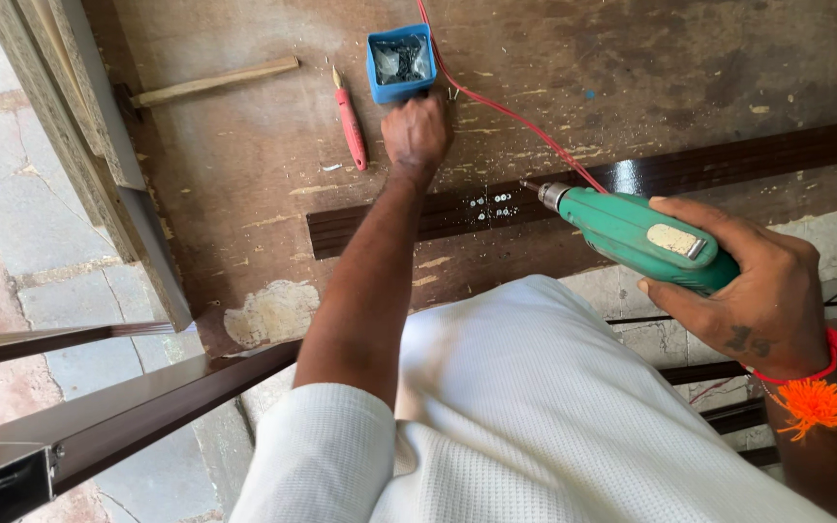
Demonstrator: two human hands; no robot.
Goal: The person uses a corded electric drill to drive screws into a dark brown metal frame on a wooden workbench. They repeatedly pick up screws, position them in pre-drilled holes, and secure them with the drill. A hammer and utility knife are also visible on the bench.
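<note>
The right hand (758, 281) grips the green drill (636, 232), its bit near the brown strip (632, 179) just ahead, while the left hand (417, 131), curled at the blue screw box (401, 63), could snag the red cord (506, 111) beside it.

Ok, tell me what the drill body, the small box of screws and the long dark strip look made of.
Drill: green plastic, smooth moulded shell, metal nose. Box: blue plastic, thin glossy walls. Strip: probably coated metal, glossy dark brown with ridges and drilled holes showing pale.
</note>
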